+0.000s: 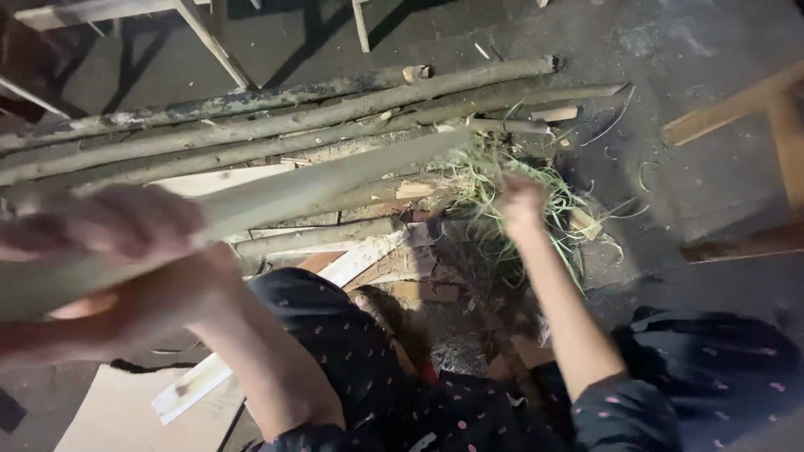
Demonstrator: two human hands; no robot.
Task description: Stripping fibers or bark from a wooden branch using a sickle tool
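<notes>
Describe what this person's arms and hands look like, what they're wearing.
Both forearms are bare, with no gloves or rings visible on the left hand or right hand. Dark sleeves dotted with small pink marks are pushed up near the elbows. Both hands are blurred.

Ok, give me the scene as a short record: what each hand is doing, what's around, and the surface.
left hand: blurred, gripping a long pale wooden slat that runs up to the right
right hand: reaching into green grass-like strands; grip unclear
nearby: long rough poles lying side by side, pale offcuts
surface: dark floor
clothing: dark dotted fabric
</notes>
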